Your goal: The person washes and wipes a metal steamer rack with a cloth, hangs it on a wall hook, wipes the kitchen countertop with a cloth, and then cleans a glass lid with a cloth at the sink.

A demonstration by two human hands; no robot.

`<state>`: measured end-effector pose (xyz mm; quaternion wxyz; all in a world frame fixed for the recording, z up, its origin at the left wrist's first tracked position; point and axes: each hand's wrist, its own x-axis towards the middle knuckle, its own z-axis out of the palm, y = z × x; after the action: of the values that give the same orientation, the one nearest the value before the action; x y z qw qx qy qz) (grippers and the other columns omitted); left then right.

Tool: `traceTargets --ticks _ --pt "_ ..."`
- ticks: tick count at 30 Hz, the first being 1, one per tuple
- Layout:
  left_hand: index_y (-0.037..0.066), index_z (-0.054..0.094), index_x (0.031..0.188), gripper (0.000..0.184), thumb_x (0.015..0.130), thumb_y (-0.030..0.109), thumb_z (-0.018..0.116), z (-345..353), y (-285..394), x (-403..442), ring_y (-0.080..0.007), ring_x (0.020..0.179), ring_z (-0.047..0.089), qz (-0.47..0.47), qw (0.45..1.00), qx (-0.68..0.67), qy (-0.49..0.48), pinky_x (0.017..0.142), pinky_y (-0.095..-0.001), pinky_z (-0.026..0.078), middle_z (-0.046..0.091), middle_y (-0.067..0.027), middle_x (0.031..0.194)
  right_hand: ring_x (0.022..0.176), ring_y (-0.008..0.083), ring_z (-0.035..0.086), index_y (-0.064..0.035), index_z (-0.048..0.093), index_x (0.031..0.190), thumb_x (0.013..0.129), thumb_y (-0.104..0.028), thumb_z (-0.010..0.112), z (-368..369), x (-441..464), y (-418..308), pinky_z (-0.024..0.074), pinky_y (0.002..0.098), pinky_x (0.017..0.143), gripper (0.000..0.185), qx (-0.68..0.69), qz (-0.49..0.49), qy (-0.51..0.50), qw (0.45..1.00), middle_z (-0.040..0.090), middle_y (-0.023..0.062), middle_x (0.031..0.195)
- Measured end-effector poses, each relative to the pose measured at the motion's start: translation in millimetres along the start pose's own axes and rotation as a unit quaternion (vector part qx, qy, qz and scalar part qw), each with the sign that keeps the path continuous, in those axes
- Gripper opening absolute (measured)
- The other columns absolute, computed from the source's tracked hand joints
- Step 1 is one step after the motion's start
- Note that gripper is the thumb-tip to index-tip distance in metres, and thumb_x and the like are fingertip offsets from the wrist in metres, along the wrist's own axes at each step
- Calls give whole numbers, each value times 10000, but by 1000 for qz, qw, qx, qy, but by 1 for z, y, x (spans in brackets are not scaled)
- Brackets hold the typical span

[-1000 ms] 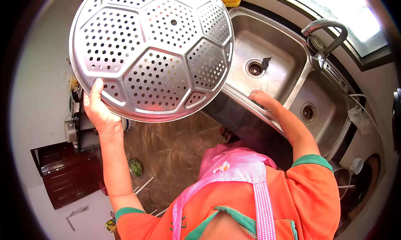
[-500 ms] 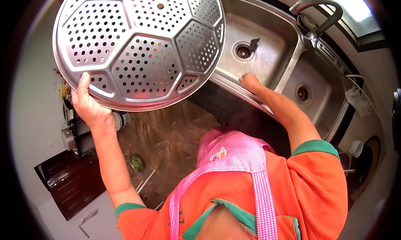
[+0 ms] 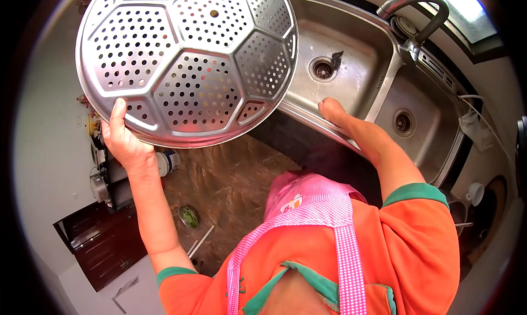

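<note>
A large round metal steamer tray [image 3: 200,90] with many small holes is held up at the upper left. My left hand [image 3: 127,139] grips its lower left rim, thumb on the upper face and the other fingers hidden behind. At the front edge of the left sink basin [image 3: 357,87], my right hand [image 3: 331,111] is curled, its fingertips turned away from view; whether anything is in it cannot be made out. A dark scrap [image 3: 337,59] lies beside the drain [image 3: 322,69] of that basin.
A curved faucet [image 3: 417,18] stands behind the double sink, with the right basin [image 3: 420,128] beside it. A white cup [image 3: 475,194] is at the far right. On the brown floor [image 3: 236,172] are a bowl of greens [image 3: 189,217] and a white bucket [image 3: 167,162].
The tray and my left hand have shifted left and slightly up in view since the earliest frame. My right hand has drawn its fingers in at the basin's front edge.
</note>
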<state>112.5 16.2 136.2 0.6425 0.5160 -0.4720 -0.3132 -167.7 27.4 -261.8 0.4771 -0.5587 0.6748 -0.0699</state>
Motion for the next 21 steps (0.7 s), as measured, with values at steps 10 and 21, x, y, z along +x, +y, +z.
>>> traceTargets --ticks 10,21 --pt "-37 510 1109 293 825 38 516 -1 17 -9 -195 912 588 26 999 -11 -19 816 -330 485 582 -114 1029 998 422 536 91 598 948 813 -295 465 -5 0 7 403 431 878 430 92 5 70 993 575 303 999" --pt "-53 512 1118 309 821 27 536 -9 30 -32 -191 920 590 48 998 -28 -15 825 -310 479 592 -117 1050 461 182 480 19 517 659 680 -107 547 -93 -14 21 324 338 370 131 383 36 21 923 497 90 584"
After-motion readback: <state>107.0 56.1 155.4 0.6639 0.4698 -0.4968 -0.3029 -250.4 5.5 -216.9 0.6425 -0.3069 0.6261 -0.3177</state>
